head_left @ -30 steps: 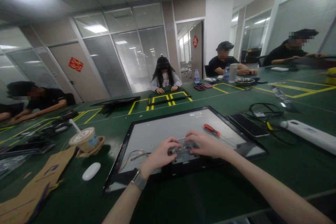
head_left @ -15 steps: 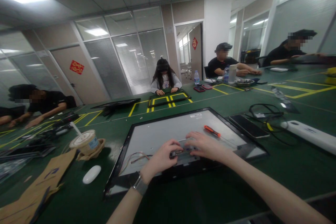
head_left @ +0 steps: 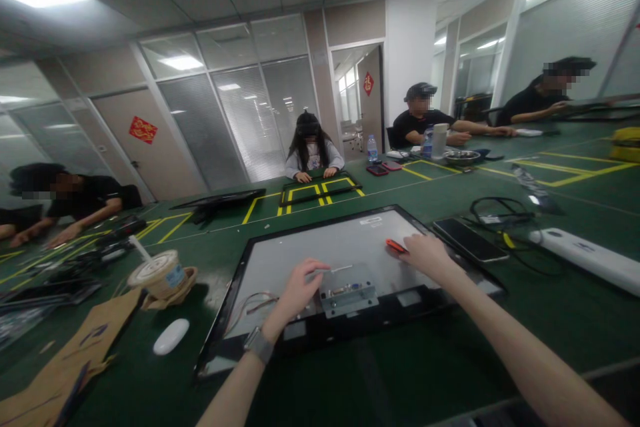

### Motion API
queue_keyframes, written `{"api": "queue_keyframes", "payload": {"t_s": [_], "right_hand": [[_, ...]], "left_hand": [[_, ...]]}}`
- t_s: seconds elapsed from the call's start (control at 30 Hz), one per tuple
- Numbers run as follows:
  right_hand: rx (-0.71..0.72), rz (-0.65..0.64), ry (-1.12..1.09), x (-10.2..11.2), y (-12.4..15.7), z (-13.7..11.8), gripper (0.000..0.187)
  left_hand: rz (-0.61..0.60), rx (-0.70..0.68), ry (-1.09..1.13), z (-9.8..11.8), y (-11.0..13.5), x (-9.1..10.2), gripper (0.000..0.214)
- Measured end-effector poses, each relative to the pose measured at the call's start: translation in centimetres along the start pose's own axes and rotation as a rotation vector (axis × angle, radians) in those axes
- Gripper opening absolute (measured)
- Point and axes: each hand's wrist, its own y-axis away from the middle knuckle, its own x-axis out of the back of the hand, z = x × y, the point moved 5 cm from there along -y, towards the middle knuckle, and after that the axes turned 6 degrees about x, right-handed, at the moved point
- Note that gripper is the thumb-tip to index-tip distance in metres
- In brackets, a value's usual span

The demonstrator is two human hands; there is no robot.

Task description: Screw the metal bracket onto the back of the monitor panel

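A display panel with a black frame lies back side up on the green table. Near its front edge sits a metal bracket with connector ports along it. My left hand is at the bracket's left end, fingers stretched and apart, holding nothing. My right hand is closed at the orange handle of a screwdriver over the panel's right part; the shaft is hidden by the hand. Thin wires lie on the panel's left side.
A smartphone, black cables and a white bar-shaped device lie right of the panel. On the left are a drink cup, a white oval case and cardboard. Several people sit around the table.
My right hand has left the bracket, moved right and closed on the screwdriver. My left hand has drawn slightly left and opened, so the bracket now shows.
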Motion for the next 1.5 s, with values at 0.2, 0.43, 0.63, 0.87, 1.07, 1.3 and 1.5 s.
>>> {"api": "queue_keyframes", "payload": {"t_s": [0.2, 0.43, 0.63, 0.87, 1.07, 1.3, 1.5], "right_hand": [[0.013, 0.041, -0.123, -0.6, 0.2, -1.2, 0.016], [0.220, 0.157, -0.531, 1.6, 0.1, -4.3, 0.040], [0.350, -0.227, -1.436, -0.6, 2.9, -9.5, 0.045], [0.429, -0.214, -1.388, -1.2, 4.0, -11.6, 0.045], [0.548, 0.230, -0.772, -0.7, 2.2, -8.7, 0.030], [0.589, 0.070, -0.536, -4.1, 0.5, -8.0, 0.040], [0.586, 0.063, -0.542, -3.9, 0.5, -8.2, 0.039]], "left_hand": [[0.089, 0.015, 0.017, -0.5, 0.0, -0.1, 0.024], [0.181, 0.098, 0.307, -0.5, -0.1, 0.5, 0.028], [-0.175, 0.146, 0.961, 2.3, 1.0, -3.1, 0.068], [-0.041, 0.186, 0.876, 2.5, 1.3, -2.5, 0.053], [0.277, 0.100, 0.822, 1.9, 0.6, 2.3, 0.050], [0.406, 0.087, 0.603, 1.4, 0.8, 3.3, 0.046], [0.475, 0.054, 0.563, 1.8, 1.1, 2.8, 0.043]]}}
